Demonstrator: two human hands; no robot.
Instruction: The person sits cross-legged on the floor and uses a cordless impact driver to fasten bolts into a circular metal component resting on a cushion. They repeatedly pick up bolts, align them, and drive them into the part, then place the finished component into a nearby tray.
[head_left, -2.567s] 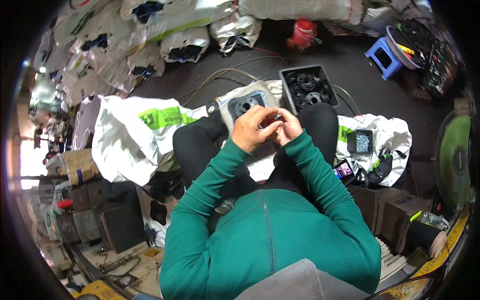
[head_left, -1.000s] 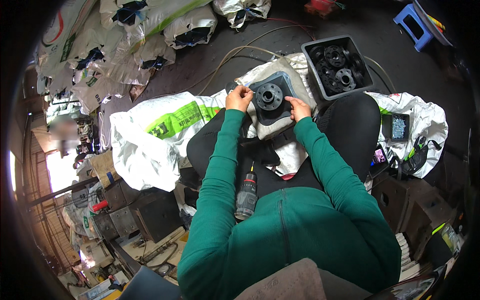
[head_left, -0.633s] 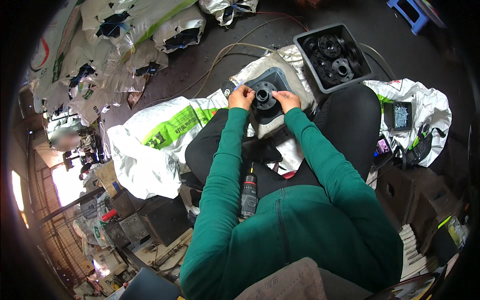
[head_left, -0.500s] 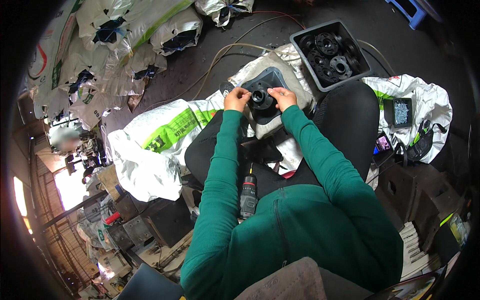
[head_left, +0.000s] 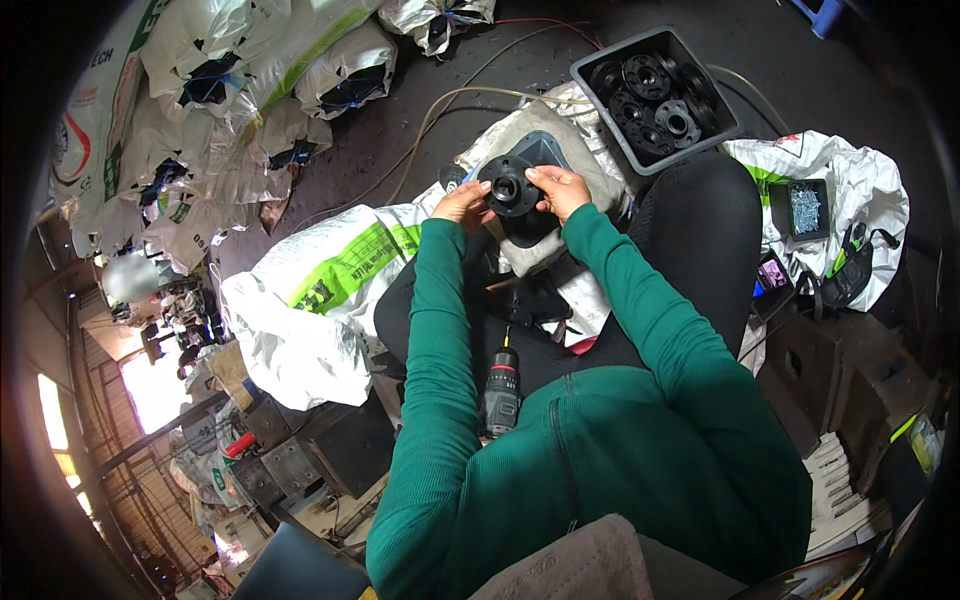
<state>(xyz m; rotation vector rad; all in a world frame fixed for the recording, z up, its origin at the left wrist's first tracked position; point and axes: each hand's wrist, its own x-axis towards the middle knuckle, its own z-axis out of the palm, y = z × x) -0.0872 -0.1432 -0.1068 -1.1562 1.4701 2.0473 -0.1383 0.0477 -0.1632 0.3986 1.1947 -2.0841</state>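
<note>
Looking down from the head camera, a seated person in a green sweater holds a round black hub part [head_left: 510,187] with both hands, above a dark grey moulded plate [head_left: 530,225] resting on a white sack across the lap. The left hand [head_left: 462,204] pinches the part's left rim with curled fingers; the right hand [head_left: 557,189] grips its right rim the same way. A cordless drill [head_left: 500,391] lies on the lap, nearer the body. A grey tray [head_left: 610,122] of similar black parts sits just beyond the right knee. Likely risk: the part could sit crooked on the plate if one hand presses harder, or slip off the soft sack.
</note>
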